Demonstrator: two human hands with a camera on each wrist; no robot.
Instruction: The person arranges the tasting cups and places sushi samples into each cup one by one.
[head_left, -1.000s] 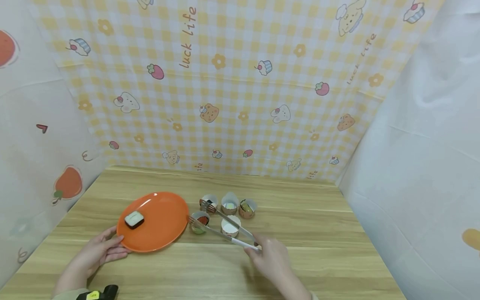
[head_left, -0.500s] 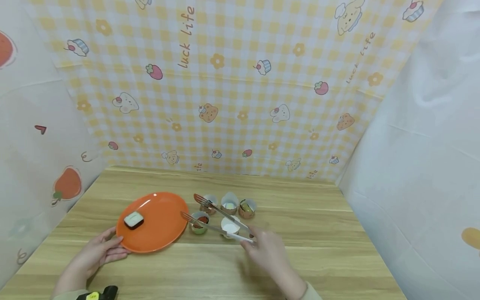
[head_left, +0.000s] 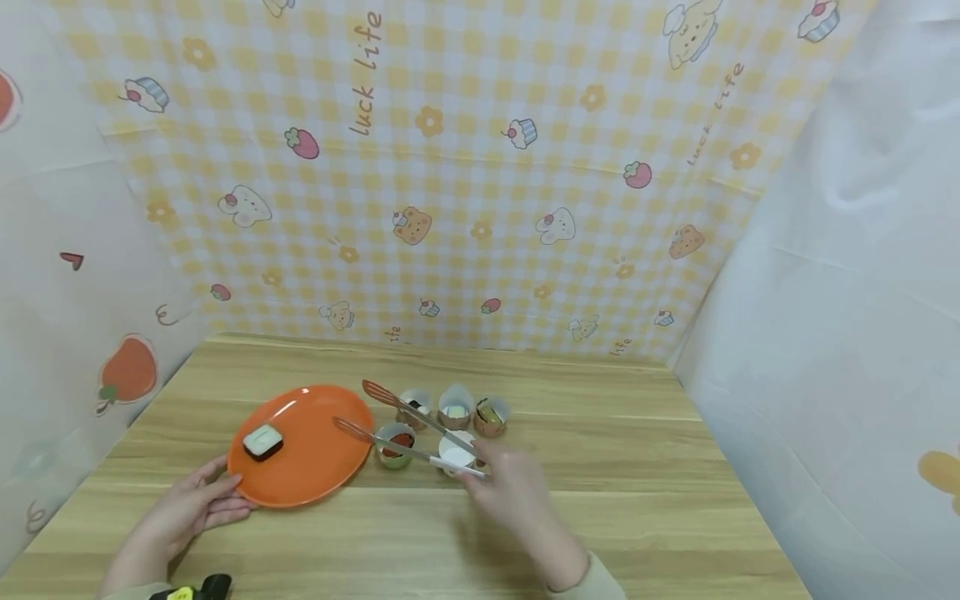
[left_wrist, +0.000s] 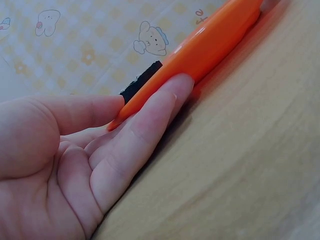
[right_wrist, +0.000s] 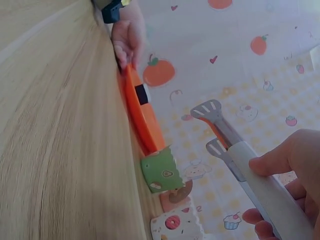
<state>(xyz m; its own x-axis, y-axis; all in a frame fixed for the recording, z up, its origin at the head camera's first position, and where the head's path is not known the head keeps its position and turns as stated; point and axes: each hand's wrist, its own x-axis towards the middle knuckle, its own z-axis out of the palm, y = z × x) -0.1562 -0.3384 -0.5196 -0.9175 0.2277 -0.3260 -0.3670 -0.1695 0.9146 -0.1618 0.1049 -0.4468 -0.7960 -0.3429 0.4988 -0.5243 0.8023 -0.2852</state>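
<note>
My left hand (head_left: 180,512) pinches the near left rim of an orange plate (head_left: 315,450), thumb above and fingers below, as the left wrist view shows. On the plate's left side lies a white-topped sushi piece (head_left: 262,442) with a black band. My right hand (head_left: 513,496) grips metal tongs (right_wrist: 270,195) by their white handles. The tongs' slotted tips are spread with nothing between them; in the head view they overlap the plate's right side. Below the tongs stand a green cup (head_left: 393,461) with red food in it and a white cup (head_left: 456,452), partly covered.
Behind these stand three more paper cups: a left one (head_left: 415,406) with black and white contents, a middle one (head_left: 455,410) and a right one (head_left: 491,418) with yellow-green food. A checked cloth (head_left: 480,267) hangs along the back edge of the wooden table (head_left: 615,467).
My right hand has moved left and a little up with the tongs, bringing their tips from over the cups to the plate's right side. The left hand keeps its hold on the plate.
</note>
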